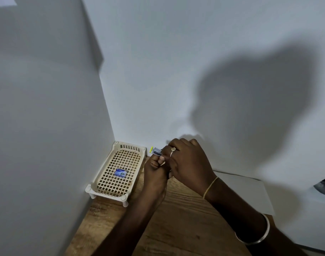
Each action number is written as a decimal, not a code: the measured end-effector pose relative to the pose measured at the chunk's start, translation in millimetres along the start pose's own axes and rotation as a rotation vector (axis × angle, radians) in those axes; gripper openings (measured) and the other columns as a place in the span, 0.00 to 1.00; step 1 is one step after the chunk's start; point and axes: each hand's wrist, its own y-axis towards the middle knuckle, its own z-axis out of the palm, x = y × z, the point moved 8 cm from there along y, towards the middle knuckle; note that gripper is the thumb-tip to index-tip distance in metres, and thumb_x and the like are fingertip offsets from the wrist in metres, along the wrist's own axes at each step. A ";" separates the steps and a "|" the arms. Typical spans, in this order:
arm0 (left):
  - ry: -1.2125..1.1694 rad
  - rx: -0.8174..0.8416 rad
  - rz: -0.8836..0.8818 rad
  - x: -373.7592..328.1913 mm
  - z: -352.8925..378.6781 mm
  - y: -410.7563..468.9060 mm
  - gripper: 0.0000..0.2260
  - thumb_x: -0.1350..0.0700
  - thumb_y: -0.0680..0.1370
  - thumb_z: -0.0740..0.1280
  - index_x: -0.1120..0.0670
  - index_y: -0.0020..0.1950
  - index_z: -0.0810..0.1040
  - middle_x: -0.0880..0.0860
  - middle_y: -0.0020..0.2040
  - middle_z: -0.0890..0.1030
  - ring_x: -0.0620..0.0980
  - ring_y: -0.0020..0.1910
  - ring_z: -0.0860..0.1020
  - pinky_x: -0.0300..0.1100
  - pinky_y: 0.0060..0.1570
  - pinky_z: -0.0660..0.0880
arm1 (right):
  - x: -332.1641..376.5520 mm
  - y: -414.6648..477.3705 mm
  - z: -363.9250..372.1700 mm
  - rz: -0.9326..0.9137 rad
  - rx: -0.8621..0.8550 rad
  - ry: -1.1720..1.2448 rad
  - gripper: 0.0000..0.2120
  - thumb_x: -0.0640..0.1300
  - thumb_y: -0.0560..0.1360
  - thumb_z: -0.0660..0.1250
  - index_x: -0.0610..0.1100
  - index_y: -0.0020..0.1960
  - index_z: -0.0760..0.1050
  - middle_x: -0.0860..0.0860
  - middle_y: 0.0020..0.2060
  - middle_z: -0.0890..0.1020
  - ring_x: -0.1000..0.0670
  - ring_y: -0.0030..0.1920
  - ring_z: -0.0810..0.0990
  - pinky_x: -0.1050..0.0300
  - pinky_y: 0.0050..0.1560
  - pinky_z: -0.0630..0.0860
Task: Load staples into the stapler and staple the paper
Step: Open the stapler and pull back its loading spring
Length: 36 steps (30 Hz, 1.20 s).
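now both hands hold the tiny stapler [156,151] up high: left hand [154,169] grips below, right hand [185,159] wraps on top. small staples could slip and fall on the desk [176,218].

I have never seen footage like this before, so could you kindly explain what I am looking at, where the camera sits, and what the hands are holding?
There is no machine here: a person wears one wide-angle camera on the head, looking forward and down. Both bare hands meet over a wooden table in a white-walled corner. The left hand and the right hand, which wears a ring, together hold a small metal stapler with a yellow-green end. To the left stands a cream lattice tray on short legs, with a small blue box, probably staples, lying in it. A white sheet of paper lies at the right.
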 end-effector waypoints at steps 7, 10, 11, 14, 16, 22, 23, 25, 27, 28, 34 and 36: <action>-0.010 0.043 -0.030 8.0 4.4 -11.3 0.12 0.72 0.78 0.66 0.55 0.49 0.82 0.56 0.45 0.86 0.53 0.46 0.86 0.46 0.40 0.82 | -6.4 -6.3 -1.7 -0.044 0.133 0.080 0.07 0.49 0.78 0.62 0.49 0.51 0.77 0.52 0.43 0.77 0.48 0.41 0.78 0.47 0.42 0.71; -0.004 0.065 -0.040 13.9 7.1 -13.2 0.10 0.72 0.78 0.66 0.59 0.52 0.81 0.56 0.45 0.86 0.53 0.47 0.86 0.47 0.40 0.81 | -10.7 -10.0 -0.4 -0.032 0.153 0.135 0.04 0.48 0.77 0.64 0.49 0.49 0.77 0.52 0.42 0.76 0.48 0.38 0.76 0.48 0.40 0.72; 0.004 0.070 -0.044 15.4 8.0 -13.2 0.09 0.72 0.78 0.65 0.61 0.53 0.81 0.57 0.46 0.86 0.54 0.48 0.86 0.48 0.41 0.81 | -12.6 -11.7 0.1 -0.023 0.148 0.152 0.04 0.48 0.77 0.65 0.49 0.49 0.76 0.53 0.42 0.75 0.48 0.37 0.75 0.48 0.39 0.73; 0.014 0.074 -0.061 19.7 9.9 -13.7 0.10 0.72 0.78 0.64 0.60 0.52 0.81 0.57 0.45 0.86 0.54 0.47 0.86 0.47 0.41 0.81 | -17.7 -18.6 1.6 0.004 0.123 0.215 0.03 0.48 0.78 0.65 0.49 0.48 0.75 0.53 0.43 0.74 0.48 0.36 0.74 0.48 0.37 0.74; 0.015 0.094 -0.066 20.2 12.8 -16.0 0.12 0.70 0.77 0.65 0.55 0.50 0.83 0.55 0.45 0.87 0.53 0.47 0.86 0.47 0.41 0.82 | -20.6 -23.6 2.1 0.006 0.119 0.266 0.03 0.48 0.79 0.65 0.49 0.48 0.75 0.54 0.44 0.73 0.50 0.38 0.74 0.48 0.36 0.74; 0.030 0.189 -0.087 17.9 14.9 -14.3 0.12 0.68 0.76 0.67 0.56 0.53 0.84 0.59 0.51 0.87 0.55 0.52 0.86 0.50 0.44 0.83 | -31.7 -32.9 10.0 0.009 0.242 0.448 0.06 0.50 0.76 0.68 0.53 0.50 0.72 0.56 0.44 0.71 0.52 0.38 0.75 0.47 0.37 0.76; 0.039 0.191 -0.098 18.8 15.2 -13.5 0.12 0.68 0.76 0.66 0.56 0.53 0.84 0.59 0.51 0.87 0.55 0.51 0.86 0.50 0.44 0.83 | -33.6 -32.6 10.9 0.015 0.256 0.464 0.07 0.50 0.76 0.69 0.53 0.49 0.71 0.56 0.43 0.70 0.51 0.38 0.74 0.47 0.37 0.75; 0.046 0.186 -0.111 20.3 16.8 -13.3 0.12 0.69 0.77 0.66 0.55 0.53 0.85 0.59 0.51 0.87 0.54 0.51 0.87 0.50 0.43 0.83 | -36.3 -31.4 12.1 0.019 0.260 0.459 0.09 0.48 0.75 0.70 0.53 0.47 0.69 0.56 0.42 0.69 0.51 0.37 0.74 0.46 0.37 0.75; 0.047 0.178 -0.107 21.0 17.9 -13.5 0.13 0.70 0.77 0.66 0.55 0.53 0.85 0.58 0.51 0.87 0.54 0.51 0.87 0.50 0.43 0.83 | -37.4 -31.8 13.3 0.019 0.250 0.436 0.09 0.48 0.75 0.70 0.53 0.48 0.69 0.56 0.43 0.69 0.50 0.37 0.74 0.45 0.37 0.75; 0.048 0.175 -0.103 21.0 17.9 -13.7 0.13 0.69 0.77 0.66 0.55 0.52 0.85 0.58 0.51 0.87 0.54 0.50 0.87 0.50 0.43 0.83 | -37.6 -33.1 14.0 0.018 0.240 0.431 0.09 0.48 0.75 0.69 0.53 0.49 0.70 0.56 0.43 0.70 0.51 0.37 0.74 0.46 0.37 0.75; 0.022 0.171 -0.134 26.2 17.8 -18.2 0.12 0.67 0.71 0.68 0.53 0.47 0.85 0.55 0.46 0.87 0.54 0.46 0.87 0.50 0.43 0.83 | -39.0 -42.2 14.0 0.005 0.162 0.467 0.08 0.46 0.77 0.69 0.51 0.48 0.69 0.56 0.43 0.69 0.50 0.37 0.74 0.47 0.35 0.75; 0.015 0.178 -0.140 27.0 18.7 -19.5 0.14 0.69 0.73 0.66 0.53 0.47 0.85 0.55 0.46 0.87 0.53 0.46 0.87 0.50 0.42 0.83 | -39.4 -42.1 14.0 0.001 0.154 0.463 0.08 0.46 0.78 0.69 0.50 0.47 0.69 0.56 0.42 0.70 0.50 0.37 0.74 0.47 0.35 0.74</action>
